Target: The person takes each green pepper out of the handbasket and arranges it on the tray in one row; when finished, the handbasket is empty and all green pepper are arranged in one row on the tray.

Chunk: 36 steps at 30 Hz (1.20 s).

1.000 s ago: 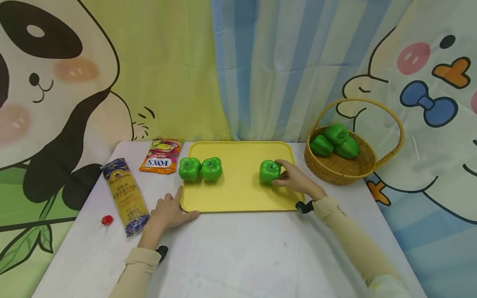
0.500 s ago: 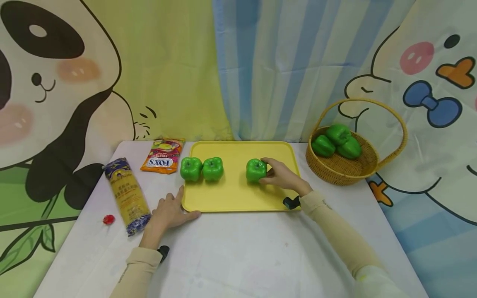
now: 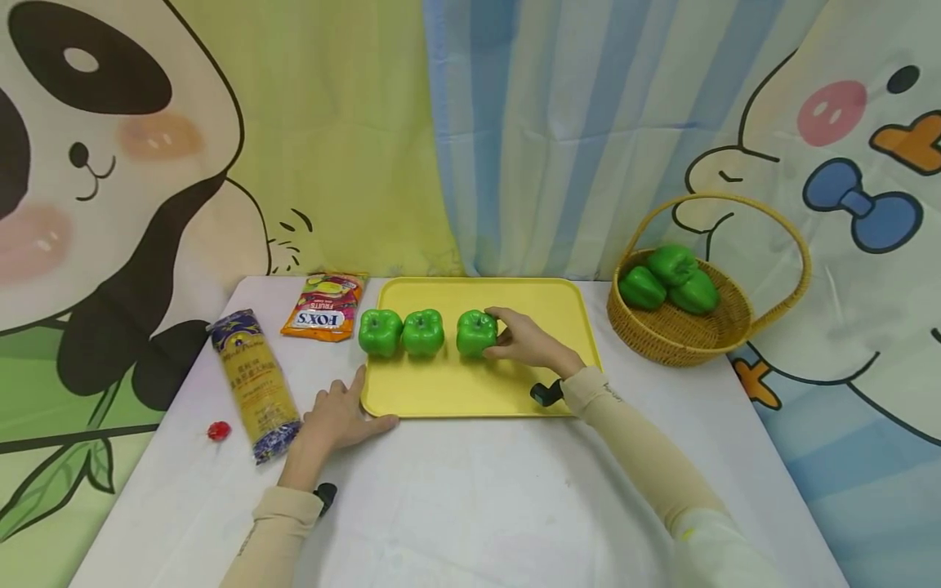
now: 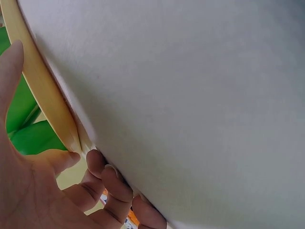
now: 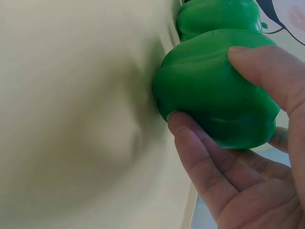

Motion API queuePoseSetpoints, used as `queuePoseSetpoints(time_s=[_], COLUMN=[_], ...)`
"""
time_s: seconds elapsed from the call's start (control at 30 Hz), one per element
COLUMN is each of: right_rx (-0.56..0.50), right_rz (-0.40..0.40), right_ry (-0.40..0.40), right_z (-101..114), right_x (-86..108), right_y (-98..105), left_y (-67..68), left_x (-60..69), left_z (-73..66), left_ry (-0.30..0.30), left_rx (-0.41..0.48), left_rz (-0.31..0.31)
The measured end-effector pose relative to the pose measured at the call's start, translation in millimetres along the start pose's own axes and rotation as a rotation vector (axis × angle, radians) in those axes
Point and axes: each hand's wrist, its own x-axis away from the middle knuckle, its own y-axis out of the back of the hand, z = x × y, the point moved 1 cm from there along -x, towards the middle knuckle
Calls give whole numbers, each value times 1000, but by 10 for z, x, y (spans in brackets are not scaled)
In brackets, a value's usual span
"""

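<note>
On the yellow tray [image 3: 412, 392], two green bell peppers sit side by side near the left edge: the left pepper [image 3: 380, 333] and the one beside it [image 3: 423, 332]. A third bell pepper [image 3: 476, 333] stands upright a short gap to their right, pinched by my right hand [image 3: 525, 339] from its right side. In the right wrist view, thumb and fingers grip that pepper [image 5: 214, 86] close to the tray surface. My left hand [image 3: 338, 420] rests at the tray's lower left corner, thumb and forefinger spread along the rim [image 4: 43, 90], its other fingers on the table.
A wicker basket [image 3: 654, 343] with several green peppers [image 3: 672, 265] stands at the right. Left of the tray lie a FOX'S candy bag [image 3: 323, 306], a yellow pasta packet [image 3: 257, 384] and a small red item [image 3: 218, 430]. Curtains hang behind the table.
My right hand has brought the third bell pepper leftward across the tray, nearer to the other two. The left hand stays at the tray's corner.
</note>
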Motion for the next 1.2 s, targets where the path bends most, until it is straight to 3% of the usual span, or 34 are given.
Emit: queuePoseSetpoints(time_s=[0.43,1.2], right_rx=[20,51], right_rz=[20,24], right_ry=[8,15], right_z=[83,118], right_x=[-114,-154], right_y=[-58,-92], left_y=[-14,-8], left_x=[3,10], left_z=[12,5], left_ry=[-11,-5], left_rx=[-4,1], left_rz=[-13,-10])
